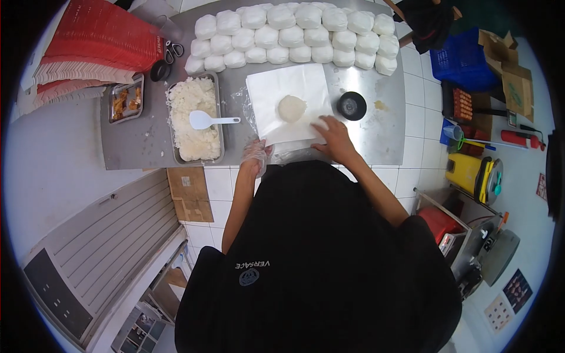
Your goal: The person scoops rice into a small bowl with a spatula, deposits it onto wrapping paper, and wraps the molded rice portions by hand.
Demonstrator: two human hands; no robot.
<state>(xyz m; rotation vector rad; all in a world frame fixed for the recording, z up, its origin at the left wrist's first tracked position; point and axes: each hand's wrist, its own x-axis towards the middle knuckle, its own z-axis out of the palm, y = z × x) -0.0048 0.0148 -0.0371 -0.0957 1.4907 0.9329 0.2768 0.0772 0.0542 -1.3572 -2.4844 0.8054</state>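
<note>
A stack of white paper sheets (265, 94) lies on the steel table, with a flattened round mound of rice (292, 109) on top. My left hand (256, 155), in a clear plastic glove, has its fingers closed at the paper's near left corner. The bare right hand (335, 138) rests by the near right edge, thumb and fingers apart, fingertips touching the sheet. To the right is a small black bowl (352, 106). On the left, a metal tray (222, 147) holds loose white rice (194, 141) with a white rice paddle (203, 120) lying on it.
Rows of white wrapped parcels (291, 36) line the table's far side. At the far left are a tray of browned food pieces (126, 101), scissors (172, 52) and a tall stack of red printed paper (106, 35). A blue crate (462, 62) stands beyond the right side.
</note>
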